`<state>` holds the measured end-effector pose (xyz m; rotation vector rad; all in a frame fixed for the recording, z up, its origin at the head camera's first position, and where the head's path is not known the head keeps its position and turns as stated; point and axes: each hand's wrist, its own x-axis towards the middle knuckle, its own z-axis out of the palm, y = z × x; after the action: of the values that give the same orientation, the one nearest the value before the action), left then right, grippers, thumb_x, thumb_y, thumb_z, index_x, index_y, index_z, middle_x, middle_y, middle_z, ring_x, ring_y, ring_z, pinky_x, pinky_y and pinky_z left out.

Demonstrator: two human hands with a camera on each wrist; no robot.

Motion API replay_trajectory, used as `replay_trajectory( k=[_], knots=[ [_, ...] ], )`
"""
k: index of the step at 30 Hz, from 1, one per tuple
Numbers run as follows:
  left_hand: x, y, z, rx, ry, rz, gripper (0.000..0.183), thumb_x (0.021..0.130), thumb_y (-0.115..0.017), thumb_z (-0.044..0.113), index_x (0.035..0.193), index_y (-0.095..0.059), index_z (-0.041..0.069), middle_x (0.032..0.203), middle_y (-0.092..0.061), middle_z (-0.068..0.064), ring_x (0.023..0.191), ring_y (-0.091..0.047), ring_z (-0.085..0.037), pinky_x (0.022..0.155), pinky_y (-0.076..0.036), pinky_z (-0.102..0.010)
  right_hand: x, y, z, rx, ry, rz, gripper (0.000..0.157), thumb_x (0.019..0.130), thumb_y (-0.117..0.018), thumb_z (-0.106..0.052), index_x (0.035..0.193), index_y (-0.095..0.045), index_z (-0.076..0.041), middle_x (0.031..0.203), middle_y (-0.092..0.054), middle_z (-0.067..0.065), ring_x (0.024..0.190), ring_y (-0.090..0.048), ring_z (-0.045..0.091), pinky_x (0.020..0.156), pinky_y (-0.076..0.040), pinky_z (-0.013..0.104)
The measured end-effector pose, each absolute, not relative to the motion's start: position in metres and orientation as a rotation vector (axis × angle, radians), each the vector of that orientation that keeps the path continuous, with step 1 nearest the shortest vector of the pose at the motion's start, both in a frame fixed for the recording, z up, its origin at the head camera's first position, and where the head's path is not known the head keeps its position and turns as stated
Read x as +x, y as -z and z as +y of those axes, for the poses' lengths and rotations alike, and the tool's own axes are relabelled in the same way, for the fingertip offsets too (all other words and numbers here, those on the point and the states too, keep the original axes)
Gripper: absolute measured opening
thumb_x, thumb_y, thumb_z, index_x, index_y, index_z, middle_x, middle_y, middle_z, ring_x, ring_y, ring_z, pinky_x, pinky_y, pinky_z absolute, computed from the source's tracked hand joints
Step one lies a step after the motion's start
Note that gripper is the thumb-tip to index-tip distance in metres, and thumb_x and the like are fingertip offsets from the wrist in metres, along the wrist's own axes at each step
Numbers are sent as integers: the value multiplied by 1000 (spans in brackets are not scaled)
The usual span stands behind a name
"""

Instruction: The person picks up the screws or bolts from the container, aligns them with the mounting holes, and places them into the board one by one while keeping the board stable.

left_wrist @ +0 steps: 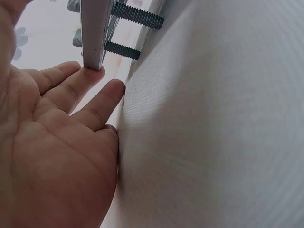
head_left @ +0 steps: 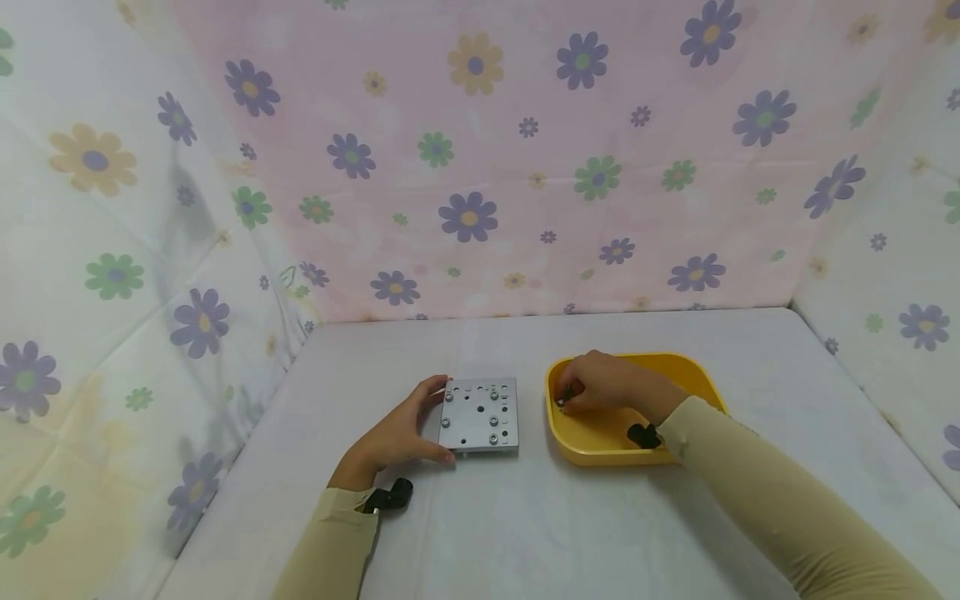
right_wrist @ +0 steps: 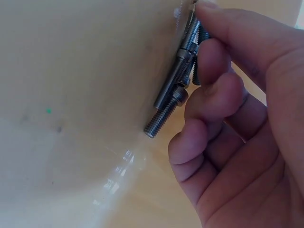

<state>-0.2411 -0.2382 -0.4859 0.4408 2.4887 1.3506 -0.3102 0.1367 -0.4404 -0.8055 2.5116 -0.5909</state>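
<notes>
A square grey metal plate lies on the white table, with several screws standing in its holes. My left hand holds its left edge between thumb and fingers. In the left wrist view a fingertip presses the plate's edge, and screw shafts stick out underneath. My right hand reaches into a yellow tray and pinches a few loose screws. In the right wrist view the fingers hold these dark metal screws against the tray's inner wall.
The table is covered in white cloth. Flowered fabric walls close it in at the back, left and right. Black wrist cameras sit on both sleeves.
</notes>
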Motion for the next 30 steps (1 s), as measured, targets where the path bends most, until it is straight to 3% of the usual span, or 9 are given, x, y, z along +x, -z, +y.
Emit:
replay_trajectory(
  k=[30],
  knots=[
    [-238,482,-237,420,-1363,2476,134,56,-103,28,164,-24,25,167,-35,6,158,-27,-21,129,-9,-57,-306,436,136,-834,590,2520,10,90,-82,-21,95,-75,-26,84,-66,-6,80,-58,17,75,-50,32]
  ],
)
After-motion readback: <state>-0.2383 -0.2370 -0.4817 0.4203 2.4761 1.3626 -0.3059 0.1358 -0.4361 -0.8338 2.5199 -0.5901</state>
